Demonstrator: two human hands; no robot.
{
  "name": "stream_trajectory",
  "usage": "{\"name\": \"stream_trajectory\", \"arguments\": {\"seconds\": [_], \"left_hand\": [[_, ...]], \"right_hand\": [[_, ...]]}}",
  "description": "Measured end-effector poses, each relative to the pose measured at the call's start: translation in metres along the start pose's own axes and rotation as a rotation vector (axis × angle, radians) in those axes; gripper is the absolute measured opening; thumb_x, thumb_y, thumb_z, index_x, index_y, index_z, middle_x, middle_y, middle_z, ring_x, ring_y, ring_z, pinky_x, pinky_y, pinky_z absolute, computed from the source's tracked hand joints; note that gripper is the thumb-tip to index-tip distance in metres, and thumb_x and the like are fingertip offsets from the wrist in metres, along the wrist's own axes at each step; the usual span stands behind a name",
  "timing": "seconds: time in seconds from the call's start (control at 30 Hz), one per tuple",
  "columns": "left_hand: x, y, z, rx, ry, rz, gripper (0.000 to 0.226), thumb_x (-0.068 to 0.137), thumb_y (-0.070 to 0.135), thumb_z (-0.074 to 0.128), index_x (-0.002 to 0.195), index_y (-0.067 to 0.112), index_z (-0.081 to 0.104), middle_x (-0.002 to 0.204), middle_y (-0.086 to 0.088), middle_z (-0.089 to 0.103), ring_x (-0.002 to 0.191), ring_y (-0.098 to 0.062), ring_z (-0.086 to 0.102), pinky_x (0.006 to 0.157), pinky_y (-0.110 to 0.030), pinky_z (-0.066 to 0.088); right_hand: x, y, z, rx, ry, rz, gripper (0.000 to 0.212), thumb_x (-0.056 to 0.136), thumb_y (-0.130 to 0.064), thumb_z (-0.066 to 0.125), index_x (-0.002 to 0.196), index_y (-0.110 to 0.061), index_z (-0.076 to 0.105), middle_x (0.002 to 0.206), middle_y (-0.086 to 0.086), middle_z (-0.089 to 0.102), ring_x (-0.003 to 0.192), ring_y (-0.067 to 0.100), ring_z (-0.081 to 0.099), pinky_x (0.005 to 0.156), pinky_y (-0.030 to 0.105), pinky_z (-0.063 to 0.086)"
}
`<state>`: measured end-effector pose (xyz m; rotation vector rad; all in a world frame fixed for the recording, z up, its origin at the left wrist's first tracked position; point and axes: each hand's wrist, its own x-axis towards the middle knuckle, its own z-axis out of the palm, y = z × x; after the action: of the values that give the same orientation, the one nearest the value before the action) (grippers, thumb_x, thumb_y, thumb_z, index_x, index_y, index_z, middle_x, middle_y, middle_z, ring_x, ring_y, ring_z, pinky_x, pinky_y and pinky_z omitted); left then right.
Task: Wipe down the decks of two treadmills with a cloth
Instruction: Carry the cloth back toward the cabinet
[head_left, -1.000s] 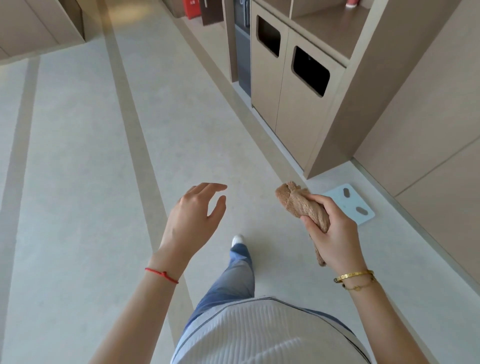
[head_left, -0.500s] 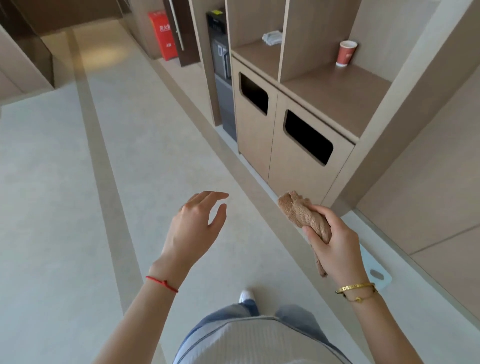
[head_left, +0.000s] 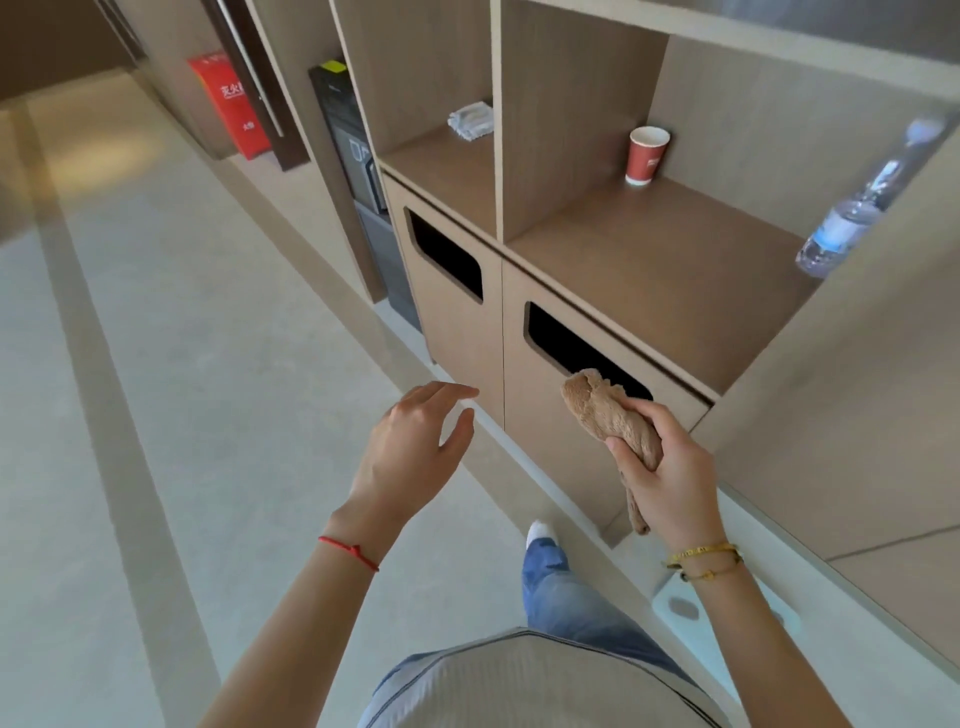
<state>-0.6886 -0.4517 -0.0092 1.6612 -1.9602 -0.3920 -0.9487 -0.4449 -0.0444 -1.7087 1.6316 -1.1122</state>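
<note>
My right hand (head_left: 667, 480) grips a bunched brown cloth (head_left: 605, 408), whose top end sticks up in front of the right slot of a wooden cabinet; a tail of the cloth hangs below my fist. My left hand (head_left: 415, 447) is held out in the air at waist height with relaxed fingers and holds nothing. No treadmill is in view.
A wooden cabinet (head_left: 670, 270) with two dark bin slots stands close on the right. On its shelves are a red paper cup (head_left: 645, 155), a water bottle (head_left: 857, 208) and a folded white cloth (head_left: 471, 120). A white scale (head_left: 691, 610) lies by my feet. Pale floor (head_left: 182, 389) stretches left.
The view has risen and moved closer to the cabinet, so its shelves and the bottle now show. Both hands keep the same pose, the cloth still in my right hand.
</note>
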Motion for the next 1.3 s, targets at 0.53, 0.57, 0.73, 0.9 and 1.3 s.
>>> {"name": "stream_trajectory", "arguments": {"seconds": [0.53, 0.57, 0.73, 0.9, 1.3], "left_hand": [[0.295, -0.01, 0.095, -0.011, -0.151, 0.257, 0.027, 0.098, 0.017, 0.054, 0.123, 0.014, 0.066, 0.116, 0.001, 0.068, 0.11, -0.019, 0.062, 0.092, -0.04, 0.053], [0.307, -0.012, 0.101, -0.007, -0.167, 0.278, 0.027, 0.098, 0.017, 0.055, 0.123, 0.014, 0.066, 0.116, 0.0, 0.068, 0.109, -0.019, 0.063, 0.091, -0.039, 0.053], [0.362, -0.026, 0.122, 0.025, -0.315, 0.376, 0.03, 0.097, 0.016, 0.053, 0.125, 0.017, 0.064, 0.121, 0.0, 0.065, 0.107, -0.02, 0.062, 0.083, -0.038, 0.056], [0.4, -0.041, 0.134, 0.047, -0.441, 0.433, 0.032, 0.097, 0.017, 0.049, 0.126, 0.016, 0.062, 0.122, -0.002, 0.062, 0.107, -0.021, 0.06, 0.081, -0.045, 0.055], [0.427, -0.064, 0.139, -0.076, -0.498, 0.574, 0.026, 0.098, 0.022, 0.053, 0.121, 0.021, 0.066, 0.117, 0.006, 0.065, 0.101, -0.017, 0.063, 0.081, -0.037, 0.054]], "right_hand": [[0.281, 0.096, 0.014, -0.265, 0.168, 0.15, 0.039, 0.087, -0.007, 0.068, 0.124, -0.006, 0.059, 0.121, 0.01, 0.066, 0.111, 0.027, 0.062, 0.099, 0.024, 0.041], [0.285, 0.102, 0.016, -0.274, 0.183, 0.178, 0.039, 0.087, -0.007, 0.068, 0.125, -0.007, 0.059, 0.121, 0.01, 0.066, 0.112, 0.027, 0.062, 0.098, 0.021, 0.039], [0.296, 0.12, 0.03, -0.324, 0.266, 0.316, 0.041, 0.087, -0.008, 0.068, 0.126, -0.008, 0.058, 0.12, 0.01, 0.065, 0.11, 0.027, 0.061, 0.095, 0.022, 0.039], [0.294, 0.126, 0.043, -0.322, 0.316, 0.424, 0.043, 0.085, -0.003, 0.066, 0.127, -0.01, 0.058, 0.123, 0.016, 0.06, 0.113, 0.033, 0.055, 0.097, 0.031, 0.041], [0.29, 0.081, 0.055, -0.378, 0.487, 0.44, 0.052, 0.082, -0.009, 0.072, 0.132, -0.016, 0.056, 0.123, 0.007, 0.062, 0.115, 0.028, 0.051, 0.094, 0.027, 0.037]]}}
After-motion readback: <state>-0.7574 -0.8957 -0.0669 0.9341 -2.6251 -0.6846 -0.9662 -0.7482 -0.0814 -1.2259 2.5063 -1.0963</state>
